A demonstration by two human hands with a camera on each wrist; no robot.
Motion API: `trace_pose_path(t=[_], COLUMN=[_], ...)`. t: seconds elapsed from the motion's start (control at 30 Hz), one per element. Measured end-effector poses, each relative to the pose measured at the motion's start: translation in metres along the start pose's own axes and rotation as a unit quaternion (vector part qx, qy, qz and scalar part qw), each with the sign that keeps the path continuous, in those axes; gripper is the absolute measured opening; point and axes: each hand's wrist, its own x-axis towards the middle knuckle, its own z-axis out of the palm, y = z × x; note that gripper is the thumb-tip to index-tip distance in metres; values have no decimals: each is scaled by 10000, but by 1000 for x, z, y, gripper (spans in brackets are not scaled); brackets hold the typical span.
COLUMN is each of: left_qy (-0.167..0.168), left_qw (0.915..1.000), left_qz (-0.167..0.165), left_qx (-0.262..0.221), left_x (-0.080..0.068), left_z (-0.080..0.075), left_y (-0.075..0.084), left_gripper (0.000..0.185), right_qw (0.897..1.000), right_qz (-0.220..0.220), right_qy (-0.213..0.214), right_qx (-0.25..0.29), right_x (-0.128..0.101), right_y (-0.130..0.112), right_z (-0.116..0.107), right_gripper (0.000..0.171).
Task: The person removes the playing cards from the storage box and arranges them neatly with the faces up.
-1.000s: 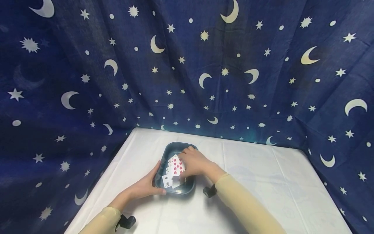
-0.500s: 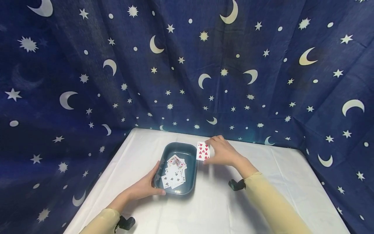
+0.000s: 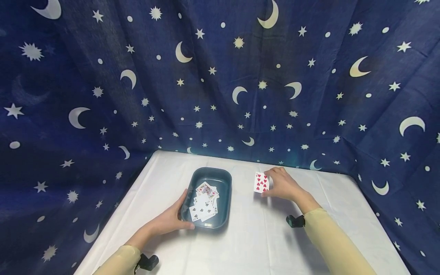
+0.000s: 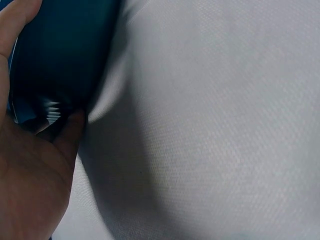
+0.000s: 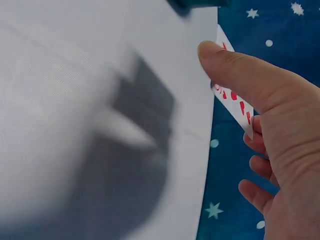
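My right hand (image 3: 283,184) pinches a playing card with red hearts (image 3: 261,182) between thumb and fingers, just above the white table to the right of the tray. In the right wrist view the thumb lies over the heart card (image 5: 235,100). A dark teal tray (image 3: 224,179) sits at the table's middle left with several playing cards (image 3: 203,203) lying face up inside it. My left hand (image 3: 170,219) grips the tray's near left corner; the left wrist view shows the palm (image 4: 30,185) against the tray's dark wall (image 4: 60,50).
The table wears a white cloth (image 3: 247,236). A dark blue curtain with moons and stars (image 3: 220,76) hangs close behind and around both sides of the table. Black wrist cameras (image 3: 295,220) sit on both sleeves.
My right hand lifted the heart card out of the tray and carried it to the right, lowering it towards the cloth. The left hand and the tray stayed put.
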Motion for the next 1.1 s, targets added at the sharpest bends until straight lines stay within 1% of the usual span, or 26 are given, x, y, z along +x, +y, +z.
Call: trace_pose_path(t=[0.13,0.27,0.43,0.57,0.7,0.83,1.0,1.1], left_qy=[7,-12,-30,-38,-57,-52,-48,-38], left_qw=[10000,10000,9999,9999,9999,9999,10000,10000], left_qz=[9,25,88,130,90,52,-21,-2], left_qx=[-8,-45,-46,-64,-77,-90,-83,-69], left_x=[0,0,-1,-1,-1,-2,-2,-2], left_z=[0,-1,-1,-2,-2,-1,-1,-2], left_y=[0,0,0,1,1,1,1,1], left_gripper=[136,136,135,134,135,135,136,136], right_qw=[9997,9983,9969,9963,9955,9958,9959,9958], right_qz=[124,264,361,386,473,483,466,464], right_qy=[-190,-467,-635,-673,-678,-668,-692,-690], right_qx=[126,216,276,371,455,409,350,375], right_x=[0,1,2,4,6,6,5,5], right_y=[6,10,10,9,9,11,14,13], right_z=[9,21,36,46,52,57,60,60], right_gripper=[90,89,92,93,94,95,95,93])
